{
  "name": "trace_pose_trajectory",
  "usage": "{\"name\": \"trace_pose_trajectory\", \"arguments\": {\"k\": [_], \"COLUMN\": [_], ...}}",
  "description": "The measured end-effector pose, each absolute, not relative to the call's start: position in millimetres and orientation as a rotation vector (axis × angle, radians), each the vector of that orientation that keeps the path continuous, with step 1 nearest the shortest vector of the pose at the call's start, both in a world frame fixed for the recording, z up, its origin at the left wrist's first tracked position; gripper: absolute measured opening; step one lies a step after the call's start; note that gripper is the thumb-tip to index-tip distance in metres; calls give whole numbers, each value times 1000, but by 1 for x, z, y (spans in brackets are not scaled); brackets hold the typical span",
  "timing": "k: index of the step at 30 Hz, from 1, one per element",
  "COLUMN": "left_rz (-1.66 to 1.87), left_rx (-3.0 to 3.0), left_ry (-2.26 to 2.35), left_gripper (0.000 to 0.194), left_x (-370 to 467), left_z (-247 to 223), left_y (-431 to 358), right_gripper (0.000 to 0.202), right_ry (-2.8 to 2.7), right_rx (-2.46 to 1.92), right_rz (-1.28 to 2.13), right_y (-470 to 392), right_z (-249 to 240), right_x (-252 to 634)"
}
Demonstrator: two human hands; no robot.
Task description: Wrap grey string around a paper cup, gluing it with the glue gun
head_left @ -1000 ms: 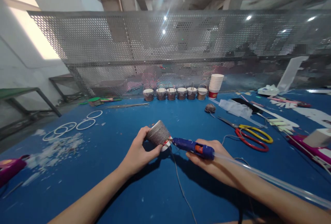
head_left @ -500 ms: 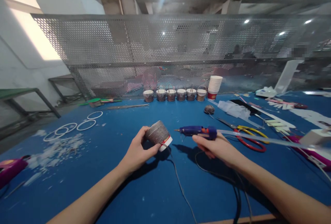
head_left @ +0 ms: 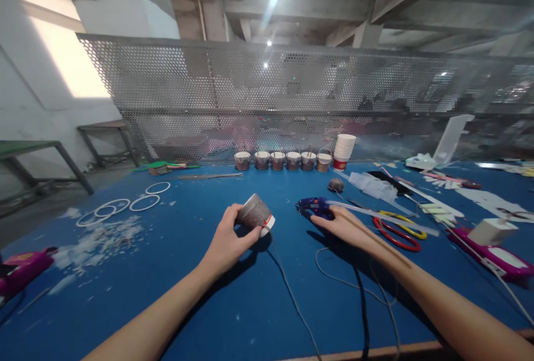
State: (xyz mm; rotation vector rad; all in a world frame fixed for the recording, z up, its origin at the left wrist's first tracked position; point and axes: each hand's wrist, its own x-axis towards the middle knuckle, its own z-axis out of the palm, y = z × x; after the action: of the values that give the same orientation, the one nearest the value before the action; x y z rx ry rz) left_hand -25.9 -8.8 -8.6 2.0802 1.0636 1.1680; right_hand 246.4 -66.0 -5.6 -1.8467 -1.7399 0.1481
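Note:
My left hand grips a paper cup wrapped in grey-brown cord, tilted on its side with its white and red end toward the lower right. A loose cord trails from the cup down to the table's front edge. To the right, my right hand is closed on a blue glue gun, whose tip points left, apart from the cup. A long clear glue stick sticks out of the gun's back.
Several wrapped cups and a cup stack stand at the back of the blue table. Scissors and a magenta power strip lie right. White rings and scraps lie left.
My right hand and the glue gun have moved slightly left and back, and the gun's tip is farther from the cup. The cup stays in my left hand. The camera view has shifted a little.

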Motion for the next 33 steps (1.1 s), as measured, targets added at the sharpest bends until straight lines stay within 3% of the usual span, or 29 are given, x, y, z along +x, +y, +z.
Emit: {"name": "trace_pose_trajectory", "arguments": {"k": [4, 6, 9, 13, 18, 21, 26, 33], "left_rz": [1234, 1266, 1322, 1453, 1503, 1437, 1342, 1187], "left_rx": [2098, 2164, 2307, 2480, 2552, 2541, 2401, 2249], "left_ry": [1066, 1034, 960, 861, 840, 862, 954, 998], "left_gripper": [21, 19, 17, 14, 15, 16, 15, 18], "left_x": [-25, -22, -19, -23, -29, -28, -23, -22], "left_z": [-9, -9, -10, -11, -14, -15, -12, -11], "left_y": [-11, -14, -18, -19, -15, -16, -21, -25], "right_gripper": [36, 35, 14, 43, 46, 41, 16, 12], "right_ry": [-1783, -1806, -1585, -1003, -817, -908, -1308, -1602], "right_rx": [-2010, -1893, -1536, -1187, -987, -1134, -1347, -1251], "right_rz": [64, 352, 866, 1288, 1651, 1548, 978, 332], "right_y": [-108, -122, -121, -93, -75, -76, -79, -85], "right_z": [10, 14, 15, 6, -2, -5, -8, -13], "right_x": [252, 240, 203, 151, 126, 131, 144, 147]}}
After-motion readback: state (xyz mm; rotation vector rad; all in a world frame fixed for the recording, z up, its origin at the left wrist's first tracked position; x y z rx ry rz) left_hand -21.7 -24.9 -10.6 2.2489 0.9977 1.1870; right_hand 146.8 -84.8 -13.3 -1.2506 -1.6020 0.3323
